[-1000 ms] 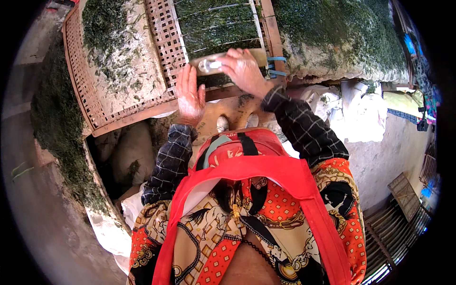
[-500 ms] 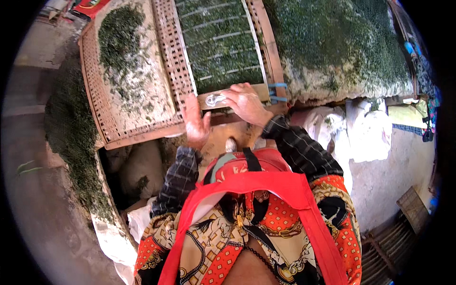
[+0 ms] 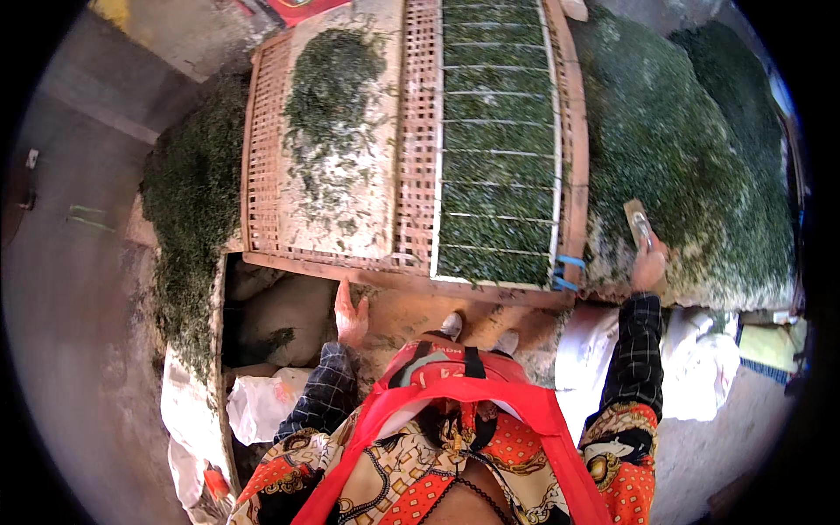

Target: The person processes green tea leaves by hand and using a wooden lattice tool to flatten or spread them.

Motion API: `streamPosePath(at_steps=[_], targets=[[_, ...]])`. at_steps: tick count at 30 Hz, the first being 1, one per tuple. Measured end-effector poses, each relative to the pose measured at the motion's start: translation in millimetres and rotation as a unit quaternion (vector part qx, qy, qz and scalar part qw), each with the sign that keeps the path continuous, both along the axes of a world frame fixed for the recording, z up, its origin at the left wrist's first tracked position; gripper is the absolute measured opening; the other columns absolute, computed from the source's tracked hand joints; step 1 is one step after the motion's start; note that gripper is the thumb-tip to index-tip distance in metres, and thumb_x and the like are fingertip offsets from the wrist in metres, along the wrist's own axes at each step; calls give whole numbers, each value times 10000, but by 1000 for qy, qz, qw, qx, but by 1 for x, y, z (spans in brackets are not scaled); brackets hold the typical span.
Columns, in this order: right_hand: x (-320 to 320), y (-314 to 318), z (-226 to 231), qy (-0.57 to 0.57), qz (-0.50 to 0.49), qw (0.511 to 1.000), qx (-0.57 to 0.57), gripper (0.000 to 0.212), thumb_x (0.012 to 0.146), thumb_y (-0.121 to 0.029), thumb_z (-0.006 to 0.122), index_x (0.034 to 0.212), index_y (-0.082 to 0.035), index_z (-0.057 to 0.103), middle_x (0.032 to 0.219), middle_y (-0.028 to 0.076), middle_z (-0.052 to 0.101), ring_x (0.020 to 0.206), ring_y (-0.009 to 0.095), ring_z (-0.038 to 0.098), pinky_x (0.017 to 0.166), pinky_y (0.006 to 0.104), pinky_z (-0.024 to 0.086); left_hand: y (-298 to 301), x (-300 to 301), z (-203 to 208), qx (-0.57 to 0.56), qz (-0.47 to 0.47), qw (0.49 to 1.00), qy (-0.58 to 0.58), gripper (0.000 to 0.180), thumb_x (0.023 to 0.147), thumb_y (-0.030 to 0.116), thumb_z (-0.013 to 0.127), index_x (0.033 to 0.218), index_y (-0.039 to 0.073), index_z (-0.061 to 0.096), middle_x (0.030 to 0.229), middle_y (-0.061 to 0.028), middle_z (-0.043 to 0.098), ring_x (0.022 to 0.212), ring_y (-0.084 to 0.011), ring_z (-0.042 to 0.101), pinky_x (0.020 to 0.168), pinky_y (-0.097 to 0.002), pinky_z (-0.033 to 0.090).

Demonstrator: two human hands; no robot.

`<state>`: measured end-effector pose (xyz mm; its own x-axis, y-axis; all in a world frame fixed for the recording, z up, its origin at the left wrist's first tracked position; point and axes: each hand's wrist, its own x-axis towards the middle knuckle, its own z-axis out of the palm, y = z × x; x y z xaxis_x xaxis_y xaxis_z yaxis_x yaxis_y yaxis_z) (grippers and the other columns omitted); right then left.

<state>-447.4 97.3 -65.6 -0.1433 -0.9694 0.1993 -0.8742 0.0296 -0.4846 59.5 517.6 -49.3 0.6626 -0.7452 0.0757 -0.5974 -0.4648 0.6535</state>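
My right hand (image 3: 647, 265) grips a wooden scraper board (image 3: 634, 215) by its metal handle, over the heap of dark green shredded leaves (image 3: 656, 131) on the right. Below the near edge of the woven rack (image 3: 415, 175), my left hand (image 3: 352, 322) is held open with nothing in it, its fingers stretched forward. On the rack's right part rests a long pale frame (image 3: 437, 201) with thin crossbars, filled with the same leaves. A pale board (image 3: 378, 223) to its left carries a looser patch of leaves.
Blue ties (image 3: 569, 273) wrap the rack's near right corner. More leaves (image 3: 197, 166) lie along the left side. White sacks (image 3: 700, 363) hang beneath the right heap, and another white bag (image 3: 262, 407) sits low on the left. My shoes (image 3: 451, 326) show on the floor below the rack.
My right hand has carried the scraper board from the frame's near end out to the right-hand heap. My left hand has come off the rack edge toward me. The view has shifted.
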Motion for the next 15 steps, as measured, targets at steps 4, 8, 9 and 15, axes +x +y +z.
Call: streamPosePath(at_steps=[4, 8, 9, 15], targets=[[80, 17, 57, -33, 67, 977, -197, 302, 925, -195, 590, 1195, -62, 617, 998, 135, 653, 947, 281, 621, 844, 377, 484, -8, 76, -10, -7, 73, 997, 13, 637, 897, 141, 620, 1434, -13, 313, 1423, -211, 410, 1322, -299, 388, 1070, -384, 334], [211, 62, 91, -378, 219, 895, -95, 274, 932, -178, 597, 1167, -37, 601, 984, 65, 651, 935, 181, 615, 866, 328, 488, -52, 184, -7, -55, 124, 985, -104, 663, 893, 220, 624, 1421, -27, 309, 1397, -281, 389, 1289, -389, 402, 1051, -409, 359], [253, 86, 101, -393, 218, 894, -2, 229, 928, -158, 602, 1127, -45, 607, 983, 49, 638, 910, 147, 609, 850, 296, 486, -58, 216, -12, -7, 154, 975, -158, 707, 901, 299, 611, 1435, -23, 278, 1387, -292, 399, 1247, -407, 436, 1009, -442, 388], [444, 166, 64, -192, 344, 919, -6, 455, 878, -234, 595, 1261, -24, 467, 1126, 213, 555, 971, 400, 579, 823, 449, 489, -65, 324, -5, 24, 132, 991, -15, 577, 926, 374, 569, 1332, -10, 428, 1159, -266, 585, 998, -400, 591, 812, -479, 475]])
